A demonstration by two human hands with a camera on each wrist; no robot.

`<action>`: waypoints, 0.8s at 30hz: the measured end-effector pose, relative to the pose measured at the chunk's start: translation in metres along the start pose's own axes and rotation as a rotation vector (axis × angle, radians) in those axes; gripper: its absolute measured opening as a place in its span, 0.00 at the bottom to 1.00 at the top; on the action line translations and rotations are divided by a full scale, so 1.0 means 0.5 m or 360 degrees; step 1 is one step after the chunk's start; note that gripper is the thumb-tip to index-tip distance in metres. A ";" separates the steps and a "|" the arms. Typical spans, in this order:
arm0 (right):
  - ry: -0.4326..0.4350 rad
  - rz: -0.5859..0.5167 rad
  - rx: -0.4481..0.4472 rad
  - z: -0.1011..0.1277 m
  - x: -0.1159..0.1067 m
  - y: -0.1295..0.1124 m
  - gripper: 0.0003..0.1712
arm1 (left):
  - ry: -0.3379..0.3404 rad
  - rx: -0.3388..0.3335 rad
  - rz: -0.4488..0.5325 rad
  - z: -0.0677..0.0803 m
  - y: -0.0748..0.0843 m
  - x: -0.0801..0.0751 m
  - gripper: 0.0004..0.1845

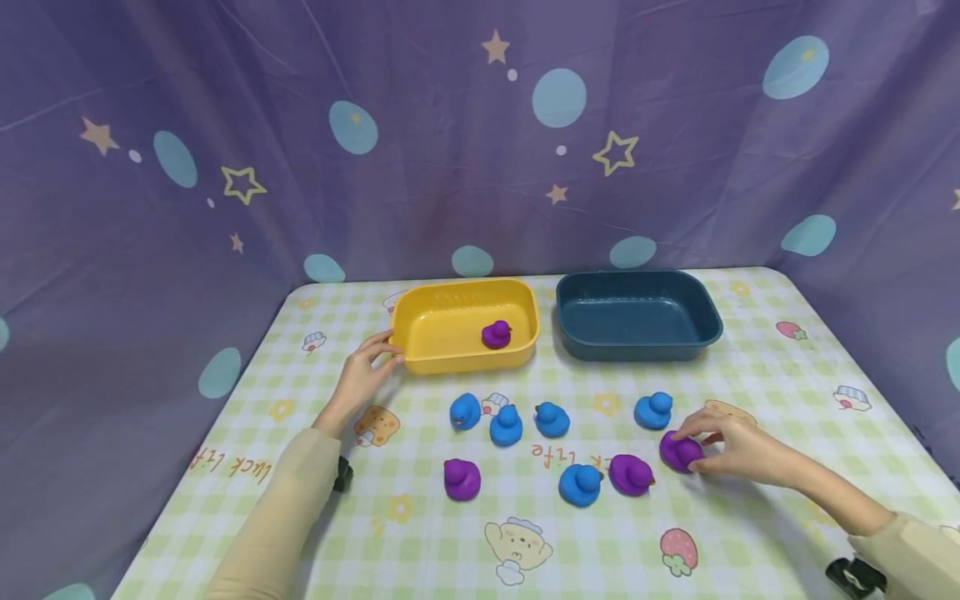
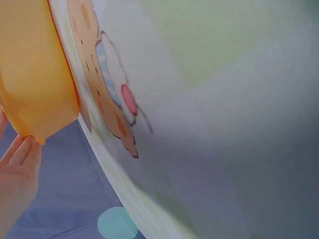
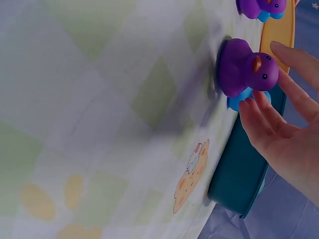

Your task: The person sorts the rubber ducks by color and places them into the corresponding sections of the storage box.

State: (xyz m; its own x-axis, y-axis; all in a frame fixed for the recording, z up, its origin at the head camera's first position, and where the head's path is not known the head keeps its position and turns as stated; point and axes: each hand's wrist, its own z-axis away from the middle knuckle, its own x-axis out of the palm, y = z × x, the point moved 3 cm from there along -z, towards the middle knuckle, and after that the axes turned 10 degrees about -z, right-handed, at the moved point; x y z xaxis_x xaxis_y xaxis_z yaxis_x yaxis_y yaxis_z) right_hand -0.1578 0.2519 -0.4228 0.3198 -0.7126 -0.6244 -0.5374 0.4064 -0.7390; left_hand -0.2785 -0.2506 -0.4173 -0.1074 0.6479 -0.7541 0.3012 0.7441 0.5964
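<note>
My left hand [image 1: 362, 375] touches the left end of a yellow basin [image 1: 457, 363], fingertips at its rim; the left wrist view shows those fingers [image 2: 22, 152] nearly straight. One purple rubber duck [image 1: 497, 334] sits in the basin. My right hand [image 1: 738, 447] reaches around another purple duck [image 1: 677, 450] on the cloth, thumb and fingers spread about it. In the right wrist view this duck [image 3: 235, 68] rests on the table, the thumb [image 3: 281, 50] apart from its head. Just behind it is a blue duck [image 1: 652, 411].
A dark teal basin [image 1: 637, 350] stands right of the yellow one. Several more blue ducks [image 1: 506, 427] lie in front of the basins, with purple ducks at left [image 1: 462, 480] and middle [image 1: 631, 475]. A checked tablecloth [image 1: 420, 550] covers the table; a purple curtain [image 1: 450, 167] hangs behind.
</note>
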 end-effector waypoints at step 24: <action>-0.0027 -0.0064 0.0236 0.006 0.009 0.017 0.18 | 0.0010 0.0018 0.0000 0.001 -0.001 0.000 0.11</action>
State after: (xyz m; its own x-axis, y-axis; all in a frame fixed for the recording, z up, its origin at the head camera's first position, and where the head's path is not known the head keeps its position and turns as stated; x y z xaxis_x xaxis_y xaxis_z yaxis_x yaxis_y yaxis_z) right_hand -0.1587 0.2537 -0.4324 0.3527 -0.7205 -0.5971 -0.4034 0.4587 -0.7917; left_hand -0.2780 -0.2509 -0.4179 -0.1137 0.6488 -0.7524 0.3117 0.7424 0.5931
